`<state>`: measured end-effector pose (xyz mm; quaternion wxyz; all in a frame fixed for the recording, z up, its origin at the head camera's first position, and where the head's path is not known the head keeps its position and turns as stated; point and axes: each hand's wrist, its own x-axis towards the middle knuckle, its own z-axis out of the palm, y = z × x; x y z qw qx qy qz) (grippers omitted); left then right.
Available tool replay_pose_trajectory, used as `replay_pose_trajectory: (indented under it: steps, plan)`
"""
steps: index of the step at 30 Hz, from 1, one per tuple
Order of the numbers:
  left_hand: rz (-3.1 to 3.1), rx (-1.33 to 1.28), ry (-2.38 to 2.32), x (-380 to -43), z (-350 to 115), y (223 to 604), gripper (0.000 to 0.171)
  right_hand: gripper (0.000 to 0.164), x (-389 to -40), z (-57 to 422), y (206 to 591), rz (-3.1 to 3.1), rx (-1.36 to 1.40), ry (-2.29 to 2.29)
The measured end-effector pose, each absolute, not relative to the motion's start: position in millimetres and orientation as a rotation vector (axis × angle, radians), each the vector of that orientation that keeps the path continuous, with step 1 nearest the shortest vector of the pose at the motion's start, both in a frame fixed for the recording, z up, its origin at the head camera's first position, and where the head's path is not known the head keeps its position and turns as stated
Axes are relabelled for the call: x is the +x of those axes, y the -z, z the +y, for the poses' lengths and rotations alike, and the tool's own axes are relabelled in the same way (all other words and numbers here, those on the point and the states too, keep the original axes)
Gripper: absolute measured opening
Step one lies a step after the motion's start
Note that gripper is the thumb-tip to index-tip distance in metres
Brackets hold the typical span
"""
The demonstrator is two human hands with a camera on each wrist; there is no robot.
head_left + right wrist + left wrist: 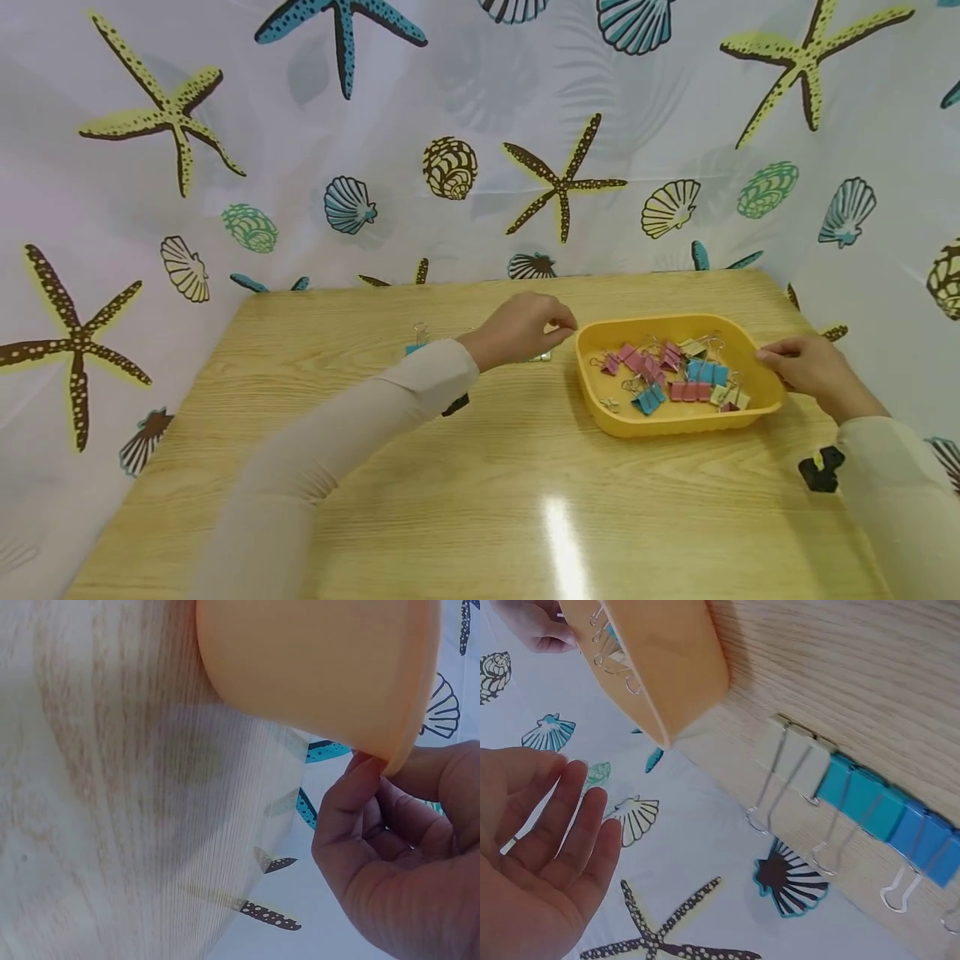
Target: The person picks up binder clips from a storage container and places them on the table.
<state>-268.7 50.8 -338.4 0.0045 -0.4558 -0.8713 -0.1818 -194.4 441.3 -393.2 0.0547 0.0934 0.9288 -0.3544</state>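
Note:
A yellow plastic basket (678, 423) sits at the right of the table, with pink, blue and pale yellow binder clips (707, 372) lying loose inside. My right hand (813, 375) pinches its right rim between thumb and fingers, as the right wrist view shows with the basket wall (315, 667) up close. Close by the left rim, my left hand (517, 329) hovers with loosely bent fingers and nothing visible in its grasp. Beyond it, cream, teal and blue binder clips (862, 796) stand in a row; in the head view my left hand and forearm hide most of them.
The wooden table (480, 500) carries a bright light reflection near its front. A white cloth (465, 92) printed with starfish and shells hangs behind the table and along both sides. A dark wrist-camera piece (821, 469) sits by my right sleeve.

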Motion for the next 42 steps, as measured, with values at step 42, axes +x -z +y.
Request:
replay_pose_trajectory:
  steps: [42]
  plan:
    - [-3.140,-1.152,0.057,-242.8,187.9,359.2,0.014,0.052,-194.3,442.1,391.0,2.801,0.331,1.050]
